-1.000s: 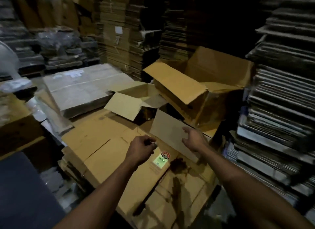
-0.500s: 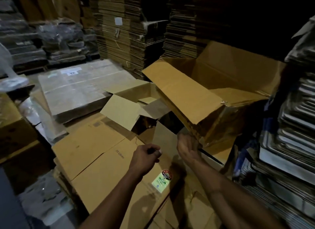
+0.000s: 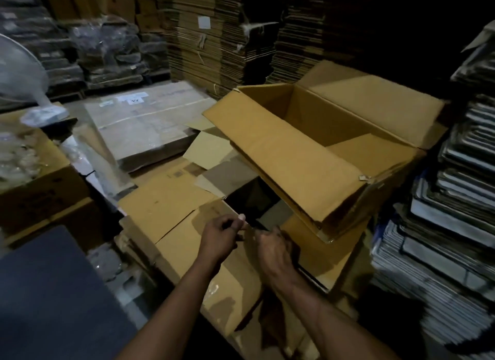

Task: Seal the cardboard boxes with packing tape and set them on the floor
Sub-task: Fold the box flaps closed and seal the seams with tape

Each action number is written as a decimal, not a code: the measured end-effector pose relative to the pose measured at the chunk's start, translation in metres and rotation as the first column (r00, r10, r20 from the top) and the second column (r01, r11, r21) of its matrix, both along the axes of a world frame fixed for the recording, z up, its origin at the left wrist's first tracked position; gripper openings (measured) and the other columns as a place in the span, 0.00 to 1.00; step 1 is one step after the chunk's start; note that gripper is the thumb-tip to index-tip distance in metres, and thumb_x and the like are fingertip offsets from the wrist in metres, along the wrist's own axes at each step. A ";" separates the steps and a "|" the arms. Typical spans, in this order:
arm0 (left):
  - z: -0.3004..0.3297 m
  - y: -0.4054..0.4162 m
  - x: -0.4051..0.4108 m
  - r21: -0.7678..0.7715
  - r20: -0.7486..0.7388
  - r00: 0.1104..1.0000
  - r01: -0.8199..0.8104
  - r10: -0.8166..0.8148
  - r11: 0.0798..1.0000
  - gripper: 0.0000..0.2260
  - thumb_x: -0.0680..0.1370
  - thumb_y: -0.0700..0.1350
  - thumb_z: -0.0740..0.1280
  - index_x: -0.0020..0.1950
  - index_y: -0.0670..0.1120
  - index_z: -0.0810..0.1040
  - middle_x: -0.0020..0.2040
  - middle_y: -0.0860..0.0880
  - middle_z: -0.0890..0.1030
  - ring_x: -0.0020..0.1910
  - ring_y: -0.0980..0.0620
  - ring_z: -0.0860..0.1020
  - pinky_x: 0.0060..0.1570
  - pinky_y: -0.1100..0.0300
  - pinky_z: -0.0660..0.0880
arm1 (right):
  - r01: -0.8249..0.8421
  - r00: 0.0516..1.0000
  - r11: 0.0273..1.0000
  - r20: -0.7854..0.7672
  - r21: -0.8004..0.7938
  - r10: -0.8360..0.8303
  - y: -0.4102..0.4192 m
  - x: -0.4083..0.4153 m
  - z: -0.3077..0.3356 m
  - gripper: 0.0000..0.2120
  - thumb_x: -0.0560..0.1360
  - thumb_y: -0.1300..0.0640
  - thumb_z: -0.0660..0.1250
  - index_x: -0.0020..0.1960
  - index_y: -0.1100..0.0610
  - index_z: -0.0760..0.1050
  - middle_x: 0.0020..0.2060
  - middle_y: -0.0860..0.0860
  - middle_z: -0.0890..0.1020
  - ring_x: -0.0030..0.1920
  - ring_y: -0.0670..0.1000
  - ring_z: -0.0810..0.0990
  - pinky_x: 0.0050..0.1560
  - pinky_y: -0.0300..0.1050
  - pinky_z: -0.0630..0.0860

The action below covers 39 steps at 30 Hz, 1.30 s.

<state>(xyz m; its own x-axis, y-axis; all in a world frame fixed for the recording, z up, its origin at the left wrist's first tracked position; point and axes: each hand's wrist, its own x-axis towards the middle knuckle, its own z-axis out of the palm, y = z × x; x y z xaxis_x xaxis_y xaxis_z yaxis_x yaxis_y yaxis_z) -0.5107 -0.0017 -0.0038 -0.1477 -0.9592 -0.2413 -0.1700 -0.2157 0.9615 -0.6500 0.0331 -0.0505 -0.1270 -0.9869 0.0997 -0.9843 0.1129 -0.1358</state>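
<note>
Head view, dim warehouse, some motion blur.

Left hand (image 3: 221, 238): fingers curled in, thumb tip pressed against the index, pinching something small and thin. Can't tell what it is, too dark. The hand sits over the flattened boxes (image 3: 171, 212), at the edge of a dark gap.

Right hand (image 3: 273, 248): back of the hand faces the camera, fingers bent downward toward the cardboard just right of the left hand. Fingertips hidden in shadow, so can't tell whether it grips anything. The two hands are nearly touching.

Open box (image 3: 321, 150): large, brown, erected, top flaps spread outward, interior visible. It sits tilted, up and right of both hands, resting on cardboard below it. Near flap slopes down toward the hands, apart from them. No tape visible on it.

Smaller open box (image 3: 211, 153): pale flaps, wedged between the big box and the flat stack, left of the big one.

Wrapped flat bundle (image 3: 144, 124): plastic-covered, white label on top, lying behind the flattened boxes.

Tall stacks of flat cardboard (image 3: 209, 38) fill the back. Layered dark-and-white sheet stacks (image 3: 455, 212) stand at the right edge, just beside the open box. Brown carton (image 3: 34, 180) at left holds clear plastic. Fan (image 3: 18, 73) at far left, blurred. Dark blue-grey surface (image 3: 53, 300) at lower left.
</note>
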 end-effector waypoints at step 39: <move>0.147 0.131 0.212 0.124 -0.537 0.816 -0.173 0.213 0.977 0.12 0.79 0.34 0.72 0.61 0.39 0.78 0.57 0.41 0.84 0.52 0.44 0.85 0.51 0.46 0.85 | -0.020 0.944 0.733 0.230 -0.680 0.239 0.140 0.103 0.113 0.24 0.67 0.68 0.74 0.62 0.59 0.81 0.61 0.53 0.83 0.75 0.56 0.69 0.66 0.83 0.58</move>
